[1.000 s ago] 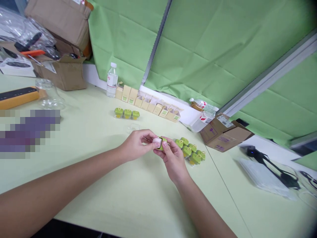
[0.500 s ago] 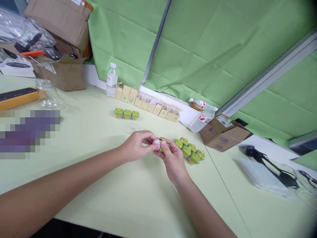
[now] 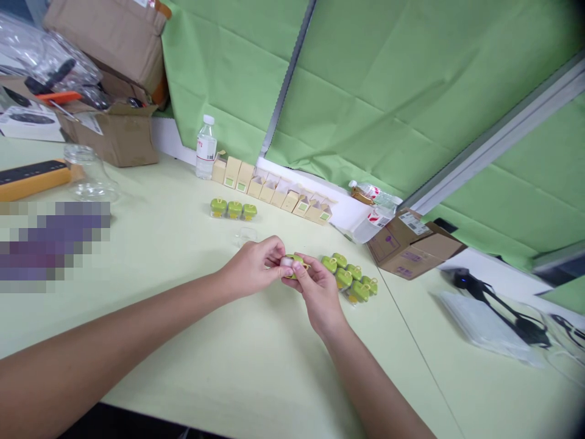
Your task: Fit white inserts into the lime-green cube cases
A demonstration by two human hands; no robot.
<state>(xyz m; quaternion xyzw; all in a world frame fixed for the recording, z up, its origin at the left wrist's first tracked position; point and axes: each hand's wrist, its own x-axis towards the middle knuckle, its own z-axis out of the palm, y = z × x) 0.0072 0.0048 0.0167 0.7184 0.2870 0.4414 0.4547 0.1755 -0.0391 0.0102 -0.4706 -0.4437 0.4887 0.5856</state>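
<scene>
One small green cap (image 3: 297, 258) sits over the counter (image 3: 219, 347), between two bent thumbs. It looks turned a bit since a moment ago: its yellow loop (image 3: 306, 266) pokes out now, so the hands seem busy fiddling. The left hand (image 3: 253, 266) pinches its white piece (image 3: 286, 262); the right hand (image 3: 319, 288) curls shut around the cap. Green-topped cases (image 3: 344, 278) crowd the right hand. Wide room lies toward the near edge.
</scene>
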